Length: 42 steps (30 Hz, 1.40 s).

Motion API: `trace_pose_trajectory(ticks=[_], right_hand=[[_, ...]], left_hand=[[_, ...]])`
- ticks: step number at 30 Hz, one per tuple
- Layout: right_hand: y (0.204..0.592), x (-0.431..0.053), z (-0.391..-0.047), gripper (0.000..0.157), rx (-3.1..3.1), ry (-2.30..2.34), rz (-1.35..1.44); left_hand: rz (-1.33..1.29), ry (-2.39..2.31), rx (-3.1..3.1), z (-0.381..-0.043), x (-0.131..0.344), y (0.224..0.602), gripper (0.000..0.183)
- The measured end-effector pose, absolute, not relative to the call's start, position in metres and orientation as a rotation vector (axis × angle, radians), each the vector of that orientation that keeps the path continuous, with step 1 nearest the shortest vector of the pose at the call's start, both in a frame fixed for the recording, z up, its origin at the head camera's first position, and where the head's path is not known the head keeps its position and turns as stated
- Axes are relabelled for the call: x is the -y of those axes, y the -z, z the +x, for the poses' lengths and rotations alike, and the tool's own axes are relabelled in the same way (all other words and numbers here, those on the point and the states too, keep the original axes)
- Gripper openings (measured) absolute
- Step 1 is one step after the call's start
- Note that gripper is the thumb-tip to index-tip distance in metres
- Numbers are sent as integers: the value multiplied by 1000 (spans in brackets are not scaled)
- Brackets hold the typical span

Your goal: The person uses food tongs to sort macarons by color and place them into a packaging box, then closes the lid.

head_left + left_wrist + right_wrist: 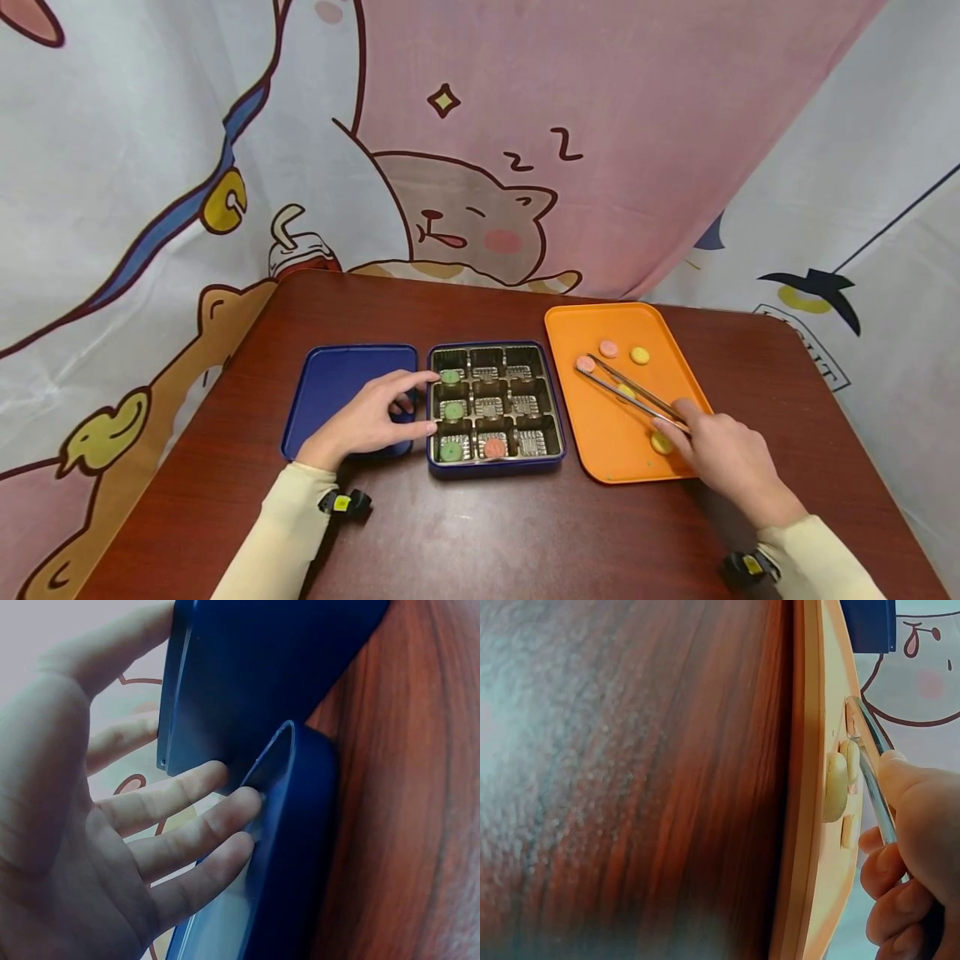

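My left hand [369, 418] reaches over the blue lid, index fingertip and thumb resting against the left edge of a blue box [495, 470]. In the left wrist view its fingers [176, 799] stay spread. Inside the box, a gold insert has several compartments; green macarons [452, 452] stand in the left column and a pink-orange macaron [493, 448] in the front middle one. With my right hand [731, 462] I grip metal tongs [637, 403] above the orange tray. The tong tips flank a pink macaron [585, 363] at the tray's left; whether they squeeze it is unclear.
The orange tray [600, 454] also carries another pink macaron [608, 349] and yellow macarons [639, 356], one partly behind the tongs and one beside my right hand. A blue lid [345, 367] lies left of the box. Cartoon-printed cloth [480, 100] surrounds the brown table [465, 542].
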State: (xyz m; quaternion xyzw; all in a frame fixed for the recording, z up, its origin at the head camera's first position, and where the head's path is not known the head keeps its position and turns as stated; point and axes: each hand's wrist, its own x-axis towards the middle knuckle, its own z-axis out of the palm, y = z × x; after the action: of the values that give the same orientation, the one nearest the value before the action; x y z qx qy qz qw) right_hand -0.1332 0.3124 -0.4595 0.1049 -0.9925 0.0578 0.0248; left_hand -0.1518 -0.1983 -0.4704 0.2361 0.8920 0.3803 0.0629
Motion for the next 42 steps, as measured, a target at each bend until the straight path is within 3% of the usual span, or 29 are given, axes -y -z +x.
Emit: trace_pose_trajectory(ticks=[42], right_hand=[[463,-307,-131,36,3031,-212,332]], left_hand=[[743,-1169,-2697,-153,199,473,71]])
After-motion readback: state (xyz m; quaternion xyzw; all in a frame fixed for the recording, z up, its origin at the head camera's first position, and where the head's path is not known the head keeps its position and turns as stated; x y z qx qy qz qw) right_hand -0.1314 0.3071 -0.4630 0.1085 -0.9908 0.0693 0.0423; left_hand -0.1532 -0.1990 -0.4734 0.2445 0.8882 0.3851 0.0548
